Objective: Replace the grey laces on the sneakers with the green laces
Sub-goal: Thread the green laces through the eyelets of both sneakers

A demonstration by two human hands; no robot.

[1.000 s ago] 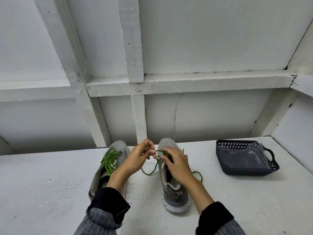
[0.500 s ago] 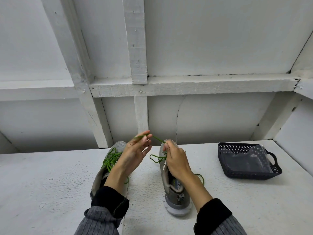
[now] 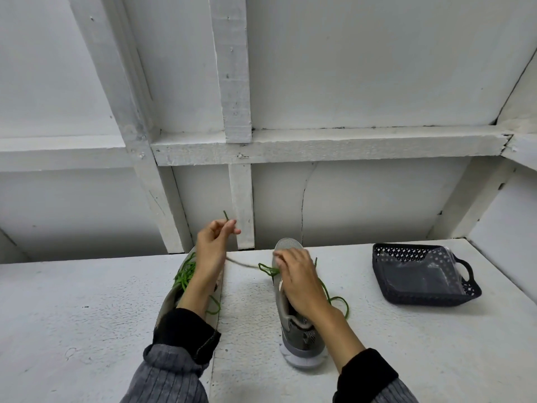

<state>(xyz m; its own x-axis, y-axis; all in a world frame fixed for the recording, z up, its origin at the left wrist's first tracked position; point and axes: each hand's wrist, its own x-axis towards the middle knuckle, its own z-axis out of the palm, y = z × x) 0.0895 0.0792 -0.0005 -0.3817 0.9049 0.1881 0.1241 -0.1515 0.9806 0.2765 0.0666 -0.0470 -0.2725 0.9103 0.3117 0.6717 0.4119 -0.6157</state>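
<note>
Left hand (image 3: pixel 213 245): raised, fingertips pinching the green lace (image 3: pixel 268 268) end. Right hand (image 3: pixel 297 276): fingers curled, pinching the lace at the sneaker (image 3: pixel 296 330) beneath it. Second sneaker (image 3: pixel 177 289): under left wrist, on worktop (image 3: pixel 87 315).

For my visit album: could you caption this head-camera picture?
Left hand pulls a green lace through the right sneaker while the right hand steadies it.
</note>
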